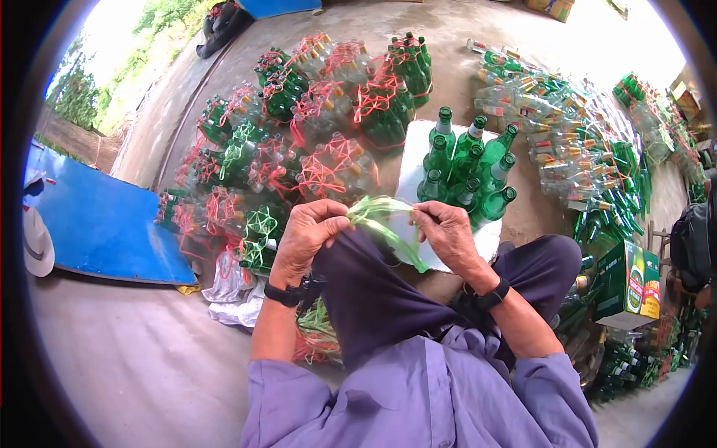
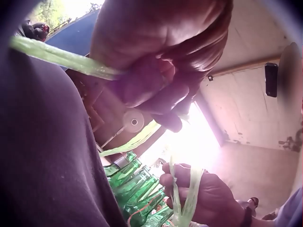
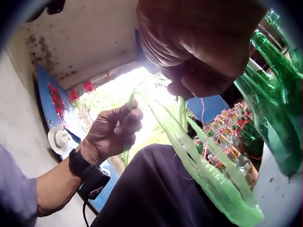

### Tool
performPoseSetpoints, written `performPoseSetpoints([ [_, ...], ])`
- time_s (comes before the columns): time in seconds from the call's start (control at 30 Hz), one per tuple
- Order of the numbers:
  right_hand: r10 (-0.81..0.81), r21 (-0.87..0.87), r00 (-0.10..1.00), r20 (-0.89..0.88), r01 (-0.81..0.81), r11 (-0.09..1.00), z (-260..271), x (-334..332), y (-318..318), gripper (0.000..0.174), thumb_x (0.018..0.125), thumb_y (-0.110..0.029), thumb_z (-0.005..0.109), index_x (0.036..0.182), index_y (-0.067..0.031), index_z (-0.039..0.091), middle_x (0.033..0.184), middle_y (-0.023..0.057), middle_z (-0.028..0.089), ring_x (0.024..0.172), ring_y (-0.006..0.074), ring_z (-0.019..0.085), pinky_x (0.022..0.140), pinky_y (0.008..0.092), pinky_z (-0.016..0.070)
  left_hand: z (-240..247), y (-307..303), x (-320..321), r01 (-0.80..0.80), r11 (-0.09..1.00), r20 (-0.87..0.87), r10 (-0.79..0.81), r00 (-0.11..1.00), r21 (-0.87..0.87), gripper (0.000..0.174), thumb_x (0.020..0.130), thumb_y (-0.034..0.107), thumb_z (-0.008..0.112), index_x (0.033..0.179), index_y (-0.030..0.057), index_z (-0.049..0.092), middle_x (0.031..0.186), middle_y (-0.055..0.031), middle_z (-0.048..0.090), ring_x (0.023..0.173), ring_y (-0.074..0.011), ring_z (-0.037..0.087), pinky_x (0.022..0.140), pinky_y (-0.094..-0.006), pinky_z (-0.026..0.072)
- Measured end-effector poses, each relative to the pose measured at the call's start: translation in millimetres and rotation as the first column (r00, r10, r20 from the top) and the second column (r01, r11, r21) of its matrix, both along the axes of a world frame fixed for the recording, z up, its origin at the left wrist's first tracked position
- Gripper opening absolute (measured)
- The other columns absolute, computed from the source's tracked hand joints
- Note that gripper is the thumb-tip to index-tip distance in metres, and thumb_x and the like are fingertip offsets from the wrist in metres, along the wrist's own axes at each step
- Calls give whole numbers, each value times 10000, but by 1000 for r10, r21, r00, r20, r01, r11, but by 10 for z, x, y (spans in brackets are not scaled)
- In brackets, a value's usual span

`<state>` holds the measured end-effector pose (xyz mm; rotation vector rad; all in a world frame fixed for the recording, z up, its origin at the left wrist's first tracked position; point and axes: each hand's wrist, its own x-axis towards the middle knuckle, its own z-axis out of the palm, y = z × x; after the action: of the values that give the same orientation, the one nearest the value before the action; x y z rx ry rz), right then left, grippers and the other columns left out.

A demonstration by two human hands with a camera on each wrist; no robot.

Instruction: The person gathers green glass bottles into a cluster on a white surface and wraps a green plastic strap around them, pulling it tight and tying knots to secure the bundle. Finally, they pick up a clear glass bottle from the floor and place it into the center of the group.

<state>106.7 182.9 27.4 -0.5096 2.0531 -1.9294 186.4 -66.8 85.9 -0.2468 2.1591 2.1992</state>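
My left hand [image 1: 305, 233] pinches one end of a light green plastic strap [image 1: 373, 208] between thumb and fingers, above my lap. On the other side my right hand [image 1: 452, 237] pinches the same strap, which spans the gap between both hands. A loose loop of it hangs below; the right wrist view shows this strip [image 3: 215, 189] wide and thin. Just beyond the right hand, several green glass bottles [image 1: 471, 166] stand upright in a close group on a white board [image 1: 410, 166].
Bundles of bottles tied with red straps [image 1: 325, 112] fill the floor ahead and left. Loose clear bottles [image 1: 567, 142] lie stacked at the right, near a green beer carton [image 1: 629, 285]. More straps [image 1: 317, 328] lie by my left thigh, and a blue panel [image 1: 104, 216] is far left.
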Motion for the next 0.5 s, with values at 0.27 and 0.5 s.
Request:
performPoseSetpoints([
  [0.27,-71,-52,992,106,77,996,154,-24,317,153,967,-76,621,1001,37,718,805,57,720,567,72,595,517,234,466,-109,-20,-42,-55,998,35,56,998,-39,132,901,38,690,1018,-24,693,833,-106,727,526,-32,500,461,-168,357],
  [0.5,-35,61,980,194,24,998,331,84,812,135,957,-87,634,932,23,708,685,19,650,502,49,531,453,223,412,-55,-32,-62,-171,984,-13,170,985,-41,117,901,30,689,1001,-31,691,813,-80,709,500,-25,454,443,-166,339],
])
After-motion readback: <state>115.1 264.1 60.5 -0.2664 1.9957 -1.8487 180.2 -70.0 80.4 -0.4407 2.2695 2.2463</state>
